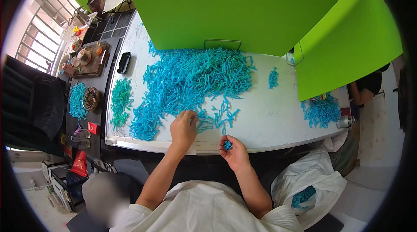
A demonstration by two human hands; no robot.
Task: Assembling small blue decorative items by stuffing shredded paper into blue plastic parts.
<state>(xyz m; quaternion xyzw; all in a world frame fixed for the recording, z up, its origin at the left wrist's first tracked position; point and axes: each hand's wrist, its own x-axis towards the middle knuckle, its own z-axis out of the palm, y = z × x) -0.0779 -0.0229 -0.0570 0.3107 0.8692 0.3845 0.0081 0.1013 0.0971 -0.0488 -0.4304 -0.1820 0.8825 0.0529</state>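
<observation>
A large pile of small, slim, blue-green plastic pieces (178, 80) covers the middle of the white table (269, 119). At its near edge is my left hand (183, 128), fingers drawn together in a pinch beside some loose pieces (205, 121). Whatever the fingertips hold is too small to make out. My right hand (236, 154), near the table's front edge, curls around a small cluster of blue pieces (227, 145). More loose pieces (224, 114) lie spread on the table between the pile and my right hand.
Green boards (243, 10) stand behind the pile and at the right. Smaller heaps lie at the left (121, 101) and right (321, 110). A black tray (124, 62) sits at the left. A side table holds a tea tray (91, 60). A white bag (308, 184) holds more pieces.
</observation>
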